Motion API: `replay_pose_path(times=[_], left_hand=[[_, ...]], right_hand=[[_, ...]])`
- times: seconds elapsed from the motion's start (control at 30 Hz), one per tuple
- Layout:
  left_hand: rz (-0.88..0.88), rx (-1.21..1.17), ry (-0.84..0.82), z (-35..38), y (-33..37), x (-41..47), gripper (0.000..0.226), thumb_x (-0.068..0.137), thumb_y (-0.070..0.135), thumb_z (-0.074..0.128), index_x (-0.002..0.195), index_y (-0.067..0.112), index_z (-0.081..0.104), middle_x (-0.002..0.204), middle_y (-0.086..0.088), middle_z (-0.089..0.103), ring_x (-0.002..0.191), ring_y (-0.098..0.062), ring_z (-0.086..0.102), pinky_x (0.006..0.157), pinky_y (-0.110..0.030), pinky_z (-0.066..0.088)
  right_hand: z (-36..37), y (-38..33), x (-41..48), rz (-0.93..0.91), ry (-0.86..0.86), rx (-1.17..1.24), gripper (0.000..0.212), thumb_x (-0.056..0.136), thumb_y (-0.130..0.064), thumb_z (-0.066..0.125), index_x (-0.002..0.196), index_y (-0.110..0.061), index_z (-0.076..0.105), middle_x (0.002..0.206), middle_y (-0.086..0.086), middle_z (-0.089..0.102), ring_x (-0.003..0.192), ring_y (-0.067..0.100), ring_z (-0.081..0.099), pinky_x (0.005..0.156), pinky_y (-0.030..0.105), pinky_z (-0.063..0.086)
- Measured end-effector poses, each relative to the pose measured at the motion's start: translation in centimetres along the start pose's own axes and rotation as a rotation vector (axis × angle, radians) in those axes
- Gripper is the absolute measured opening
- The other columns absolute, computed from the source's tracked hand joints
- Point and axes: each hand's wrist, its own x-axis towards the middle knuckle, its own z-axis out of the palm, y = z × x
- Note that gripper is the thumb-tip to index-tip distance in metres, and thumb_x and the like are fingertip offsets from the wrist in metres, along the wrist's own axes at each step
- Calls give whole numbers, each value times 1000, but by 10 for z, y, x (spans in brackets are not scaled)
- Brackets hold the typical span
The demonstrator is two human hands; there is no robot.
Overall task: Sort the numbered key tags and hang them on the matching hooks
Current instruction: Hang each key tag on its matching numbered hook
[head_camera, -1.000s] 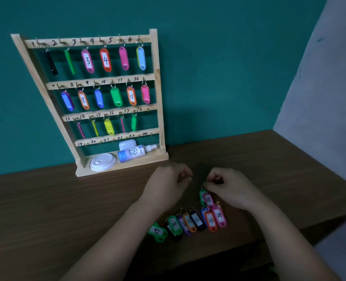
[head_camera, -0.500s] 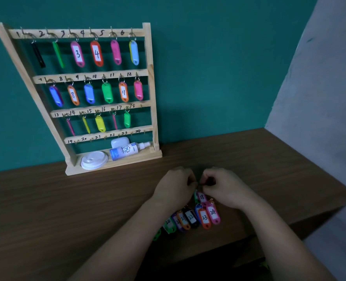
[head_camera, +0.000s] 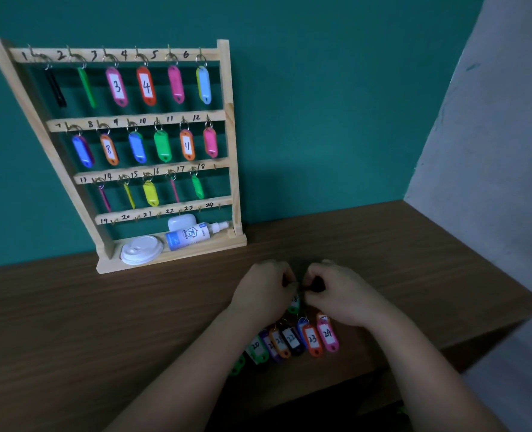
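Toward the front edge of the counter (head_camera: pixel 102 322), my left grip (head_camera: pixel 264 291) and right grip (head_camera: pixel 339 294) pinch the green key tag (head_camera: pixel 295 304) by its ring; holding only the ring should slip it cleanly onto bare hook 18 (head_camera: pixel 215 167).

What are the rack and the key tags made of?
The rack looks like pale, unvarnished wood: matte, faint grain, inked numbers. The pink tag 24, like the others, looks like glossy moulded plastic, catching highlights, with a white label that is probably paper.

left grip (head_camera: pixel 266 294) + right grip (head_camera: pixel 339 296): pinch green tag (head_camera: pixel 294 304) (label mostly hidden) | loose tags (head_camera: pixel 312 338): row on table (head_camera: pixel 102 322)
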Motion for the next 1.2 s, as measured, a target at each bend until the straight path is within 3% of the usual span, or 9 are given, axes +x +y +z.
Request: replay_pose_path(times=[0.17, 0.37, 0.57, 0.83, 0.97, 1.2], left_hand=[[-16, -8, 9, -5, -1, -3, 14, 101, 33, 63, 110, 27, 71, 115, 8, 68, 100, -7, 61, 86, -27, 56], [3, -34, 78, -16, -2, -4, 9, 100, 35, 65, 105, 29, 71, 107, 12, 67, 95, -3, 61, 81, -25, 56], [0, -52, 114, -29, -7, -5, 5, 99, 34, 67, 100, 32, 72, 102, 14, 67, 94, -2, 61, 76, -21, 52], [25, -75, 179, -44, -11, -8, 3, 99, 33, 70, 99, 31, 72, 95, 15, 68, 87, 5, 59, 66, -9, 40], [24, -78, 186, -49, -13, -9, 4, 99, 34, 70, 99, 30, 72, 95, 14, 67, 88, 4, 60, 67, -10, 41], [32, -77, 269, -69, -26, -5, 3, 98, 31, 71, 95, 30, 73, 89, 14, 68, 85, 4, 60, 66, -9, 40]], right_hand=[[1, 1, 1, -5, -2, -22, 11, 100, -28, 68, 111, -30, 68, 117, -10, 54, 98, 7, 61, 80, 28, 59], [1, 6, 3, -31, 8, -21, 10, 104, -32, 64, 113, -36, 65, 115, -14, 56, 101, 2, 57, 76, 19, 46], [-10, 19, -2, -7, 16, 34, 1, 102, -37, 66, 103, -38, 67, 109, -14, 65, 104, 2, 61, 90, 32, 55], [-10, 25, -4, 21, -50, 16, 15, 93, -42, 77, 103, -42, 66, 109, -15, 65, 102, 2, 62, 83, 27, 55], [-7, 25, 0, 5, -13, 14, 5, 96, -40, 74, 96, -40, 69, 105, -15, 66, 100, 1, 62, 86, 31, 56], [-8, 1, 15, -47, 128, 108, 6, 101, -36, 67, 99, -41, 71, 101, -19, 70, 102, -5, 61, 85, 19, 45]])
